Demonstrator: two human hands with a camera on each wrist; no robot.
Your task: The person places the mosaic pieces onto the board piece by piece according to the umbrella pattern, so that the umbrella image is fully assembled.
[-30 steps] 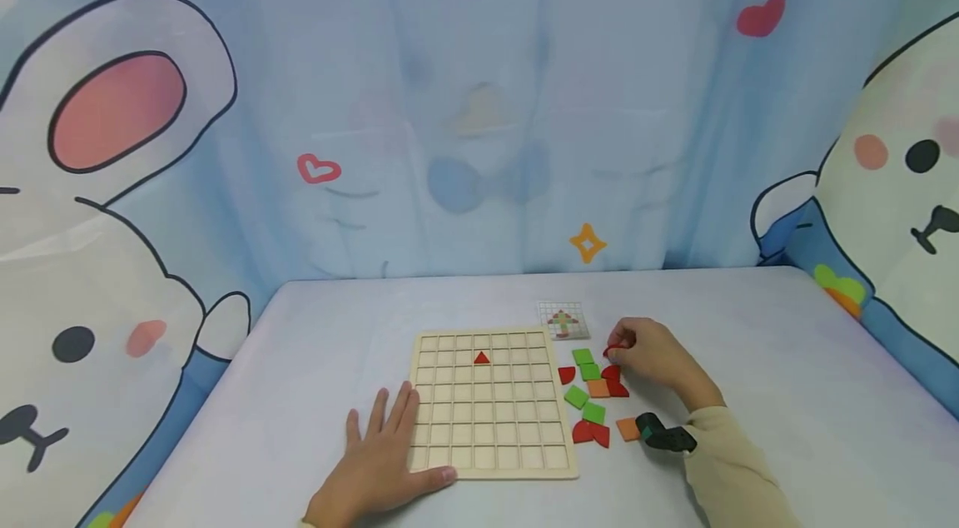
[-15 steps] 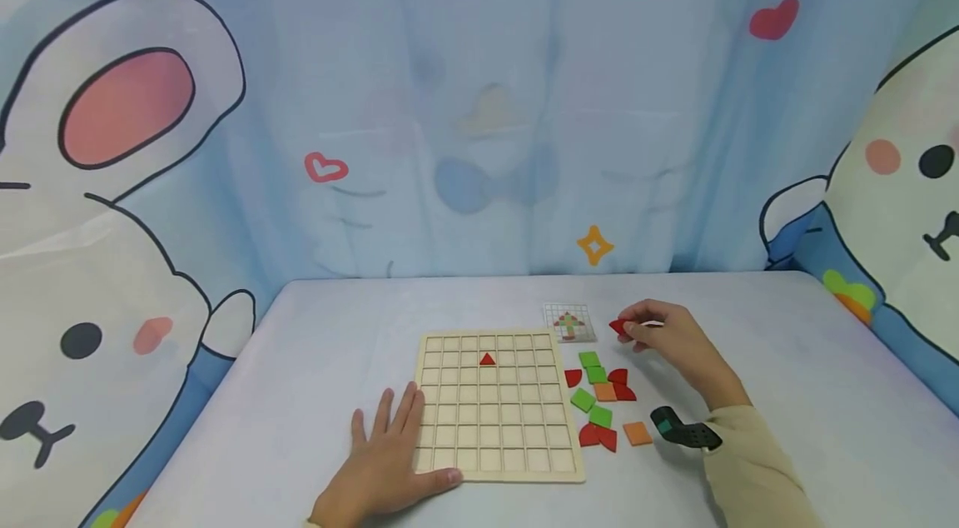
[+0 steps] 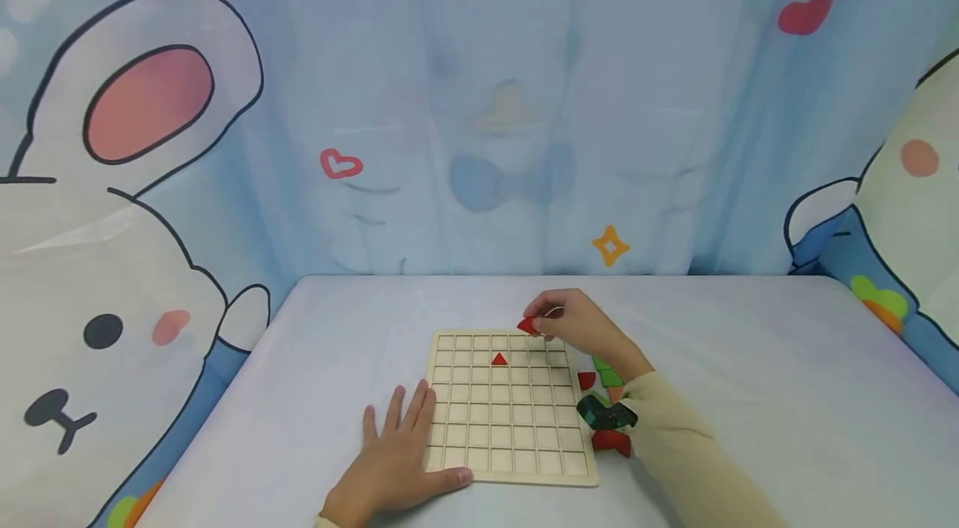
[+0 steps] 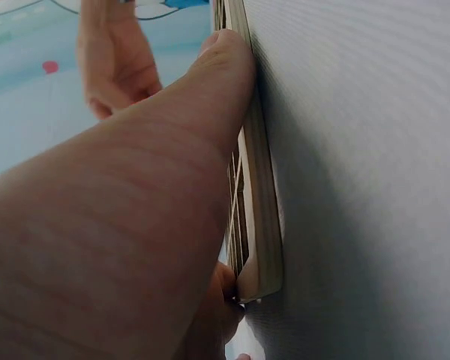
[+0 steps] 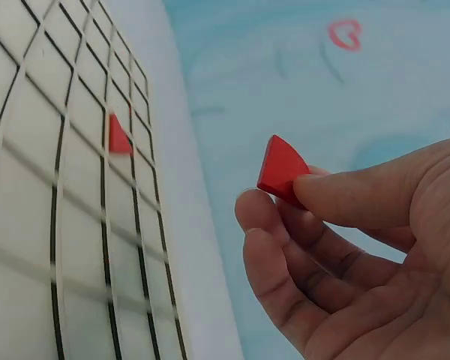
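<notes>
The right hand (image 3: 578, 321) has moved leftward, pinching a red piece (image 5: 278, 166). I see the left hand (image 3: 395, 460) spread, touching the board (image 3: 512, 435).

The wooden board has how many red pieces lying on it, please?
1: the red triangle, in the second row from the far edge of the wooden board. The right hand, which pinches another red piece, may hide cells near the far right corner.

I see: beige sleeve (image 3: 670, 438) behind right hand (image 3: 575, 323); black, green-marked wrist unit (image 3: 605, 414) adjoining; beige cuff (image 3: 325, 522) behind left hand (image 3: 400, 460).
</notes>
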